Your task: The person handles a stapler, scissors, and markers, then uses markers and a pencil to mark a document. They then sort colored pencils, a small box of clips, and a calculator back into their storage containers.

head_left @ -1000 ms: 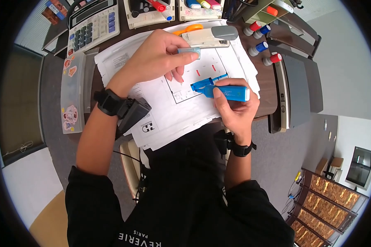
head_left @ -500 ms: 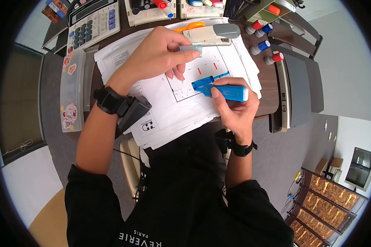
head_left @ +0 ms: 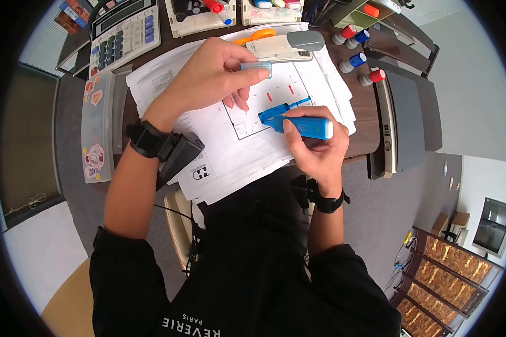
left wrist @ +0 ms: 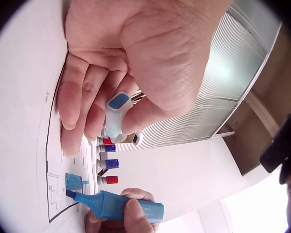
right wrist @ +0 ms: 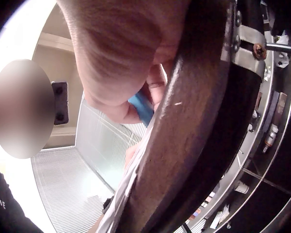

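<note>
A blue highlighter is held by my right hand, thumb on one side and fingers round the other. Its tip meets a printed floor plan at the lower end of a band of blue ink. My left hand pinches a translucent cap between thumb and forefinger, its blue-looking opening facing the left wrist camera. The other fingers of that hand reach down over the sheet. In the right wrist view, the palm and the desk edge hide most of the highlighter.
Beyond the hands lie a stapler and orange handles. Several stamps with red and blue tops, one a red-topped stamp, stand at the right. A calculator and a stickered plastic box are on the left.
My right hand and the highlighter have shifted slightly left along the blue ink. The left hand keeps pinching the cap, almost in the same spot.
</note>
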A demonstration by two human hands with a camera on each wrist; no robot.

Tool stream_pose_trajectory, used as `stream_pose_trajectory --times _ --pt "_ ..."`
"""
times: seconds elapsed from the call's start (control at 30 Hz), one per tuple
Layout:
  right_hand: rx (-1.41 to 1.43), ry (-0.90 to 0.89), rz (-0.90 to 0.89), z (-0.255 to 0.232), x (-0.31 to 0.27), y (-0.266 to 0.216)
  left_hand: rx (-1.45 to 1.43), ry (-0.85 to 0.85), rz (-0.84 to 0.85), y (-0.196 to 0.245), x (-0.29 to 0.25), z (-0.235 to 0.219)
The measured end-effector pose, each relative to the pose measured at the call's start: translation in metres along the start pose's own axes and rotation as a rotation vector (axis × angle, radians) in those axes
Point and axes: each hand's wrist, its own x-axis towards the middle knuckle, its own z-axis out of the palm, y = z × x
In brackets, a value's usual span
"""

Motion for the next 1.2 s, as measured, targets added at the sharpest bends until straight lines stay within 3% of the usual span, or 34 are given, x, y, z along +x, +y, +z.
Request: stream_pose_trajectory --times 0.53,0.9,1.03,1.2 --pt "0.02 0.136 0.142 0.0 0.001 0.0 0.005 -0.001 -0.002 0.003 -0.001 0.001" --pt "0.091 0.328 0.17 0.004 -0.002 0.013 0.001 -0.001 0.002 0.001 -0.001 0.0" --pt "0.001 0.242 0.14 0.0 -0.004 0.014 0.013 0.0 0.018 0.0 0.0 0.0" --pt "0.372 0.337 0.158 -0.001 -0.006 0.007 0.006 0.007 0.019 0.001 -0.001 0.0"
